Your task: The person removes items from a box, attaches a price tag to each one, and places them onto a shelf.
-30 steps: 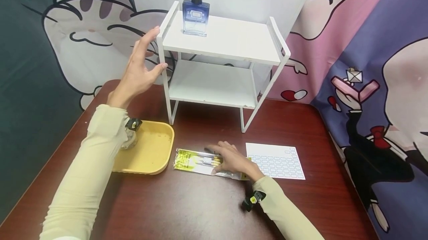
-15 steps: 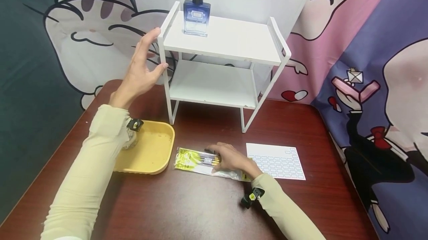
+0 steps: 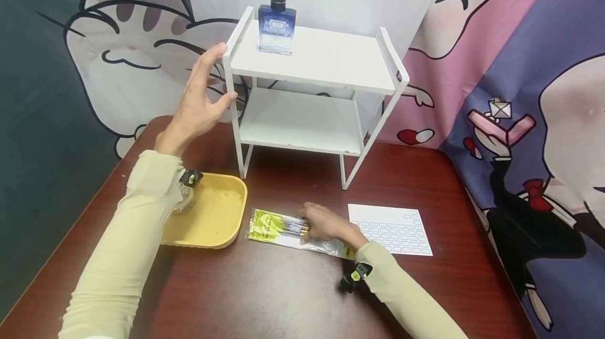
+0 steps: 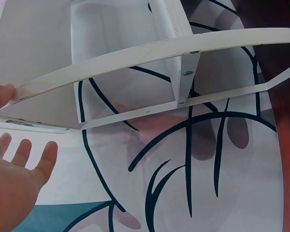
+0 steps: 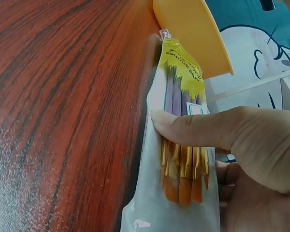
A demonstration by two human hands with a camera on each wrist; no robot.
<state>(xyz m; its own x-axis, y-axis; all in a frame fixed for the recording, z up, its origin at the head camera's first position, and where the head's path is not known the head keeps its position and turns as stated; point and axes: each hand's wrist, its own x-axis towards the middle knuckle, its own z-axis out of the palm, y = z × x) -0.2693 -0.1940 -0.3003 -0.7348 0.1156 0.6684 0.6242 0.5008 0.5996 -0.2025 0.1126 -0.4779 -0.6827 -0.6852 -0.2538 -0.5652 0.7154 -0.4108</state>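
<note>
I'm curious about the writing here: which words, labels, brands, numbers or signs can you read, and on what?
"SE" and "N": blue bottle, either side of its sticker.
Brush packet: dark lettering on yellow, too blurred to read.
That and the packet's label: too small to read.
White sheet: boxes, any text too small.

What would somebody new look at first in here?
Probably the blue bottle standing on top of the white shelf, with a big cartoon cat behind, to the left. Then the left hand touching the shelf's left side, and the right hand gripping a brush packet in front.
</note>
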